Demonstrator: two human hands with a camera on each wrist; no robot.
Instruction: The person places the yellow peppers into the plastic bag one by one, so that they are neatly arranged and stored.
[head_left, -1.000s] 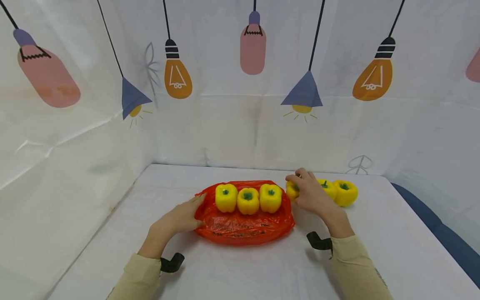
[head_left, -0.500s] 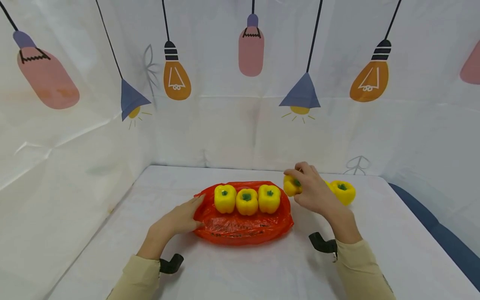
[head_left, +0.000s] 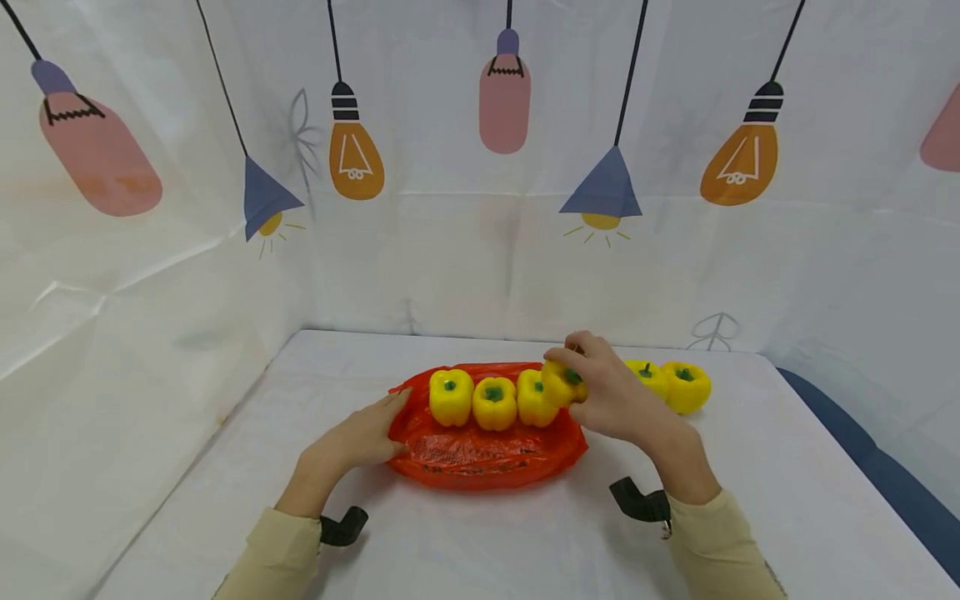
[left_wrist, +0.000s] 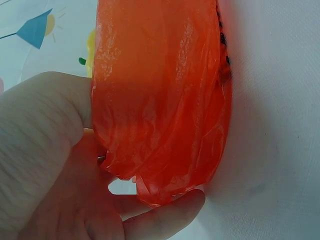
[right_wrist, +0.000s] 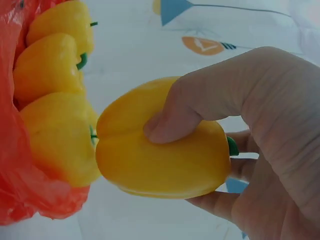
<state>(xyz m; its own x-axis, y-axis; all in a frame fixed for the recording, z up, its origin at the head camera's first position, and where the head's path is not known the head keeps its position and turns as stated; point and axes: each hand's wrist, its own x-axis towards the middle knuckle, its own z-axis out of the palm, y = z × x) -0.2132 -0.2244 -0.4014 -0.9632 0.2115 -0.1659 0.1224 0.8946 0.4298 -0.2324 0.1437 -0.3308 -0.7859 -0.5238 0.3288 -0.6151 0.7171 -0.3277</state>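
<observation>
My right hand (head_left: 611,396) pinches a yellow bell pepper (right_wrist: 165,145) between thumb and fingers. In the head view this pepper overlaps the right end of the red plastic bag (head_left: 480,454) and partly hides the pepper behind it. Three yellow bell peppers, including this middle one (head_left: 494,404), sit in a row along the bag's far part, stems showing. At the bag's left end, my left hand (head_left: 363,433) grips it, thumb and fingers spread around the crinkled red plastic (left_wrist: 160,115).
Two more yellow bell peppers, one of them this outer pepper (head_left: 686,387), stand to the right beyond my right hand. The white-covered table (head_left: 480,550) meets a printed lamp-pattern curtain (head_left: 450,267) at the back. A dark blue seat (head_left: 862,442) shows past the right edge.
My right hand has lifted a bell pepper from the group at the right and brought it left to the bag's right end. My left hand has stayed at the bag's left end.
</observation>
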